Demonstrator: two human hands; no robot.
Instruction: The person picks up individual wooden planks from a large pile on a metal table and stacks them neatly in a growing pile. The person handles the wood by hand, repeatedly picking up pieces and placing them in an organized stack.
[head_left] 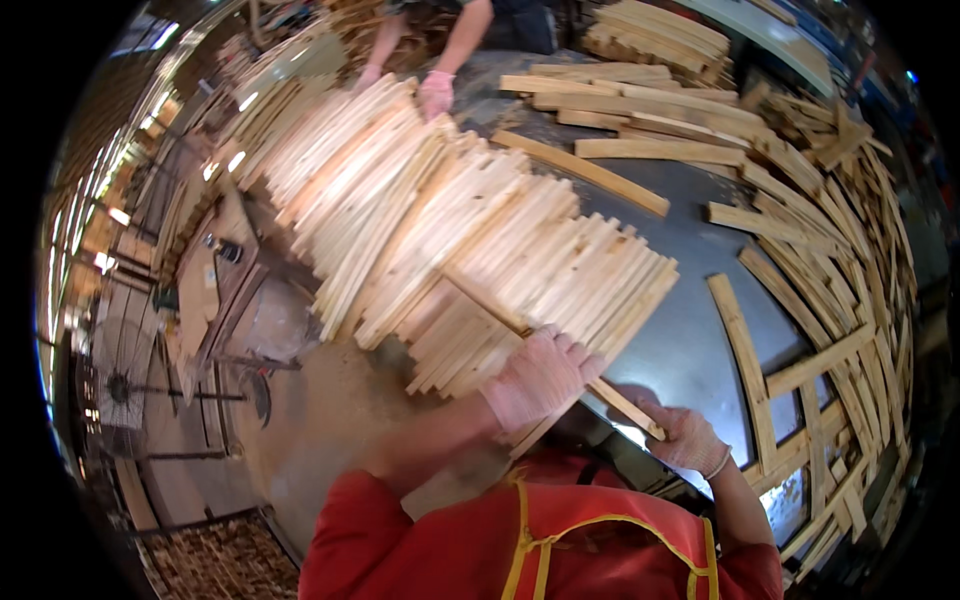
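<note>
workshop: cluttered and unevenly lit, with a wire-caged fan (118, 388) well left of the plank row (475, 215) and a heap of small wood pieces (212, 560) far to its lower left.
tabletop (690, 280): dark and smooth, showing bare just right of the plank row.
loose strips (660, 150): scattered and heaped right of the plank row.
co-worker's hands (436, 94): gloved, set at the far end of the plank row; cannot tell how firmly closed.
held strip (627, 407): laid aslant at the near end of the plank row, partly over it and partly jutting past its lower right side.
long axis: running upper left to lower right, crosswise to the plank row's own strips.
left hand (543, 375): gloved, wrapped from above around the held strip's middle, nearer to the plank row.
right hand (686, 440): gloved, closed on the held strip's near end, lower right of the plank row and farther from it.
underside: cannot tell whether resting on the plank row or raised.
</note>
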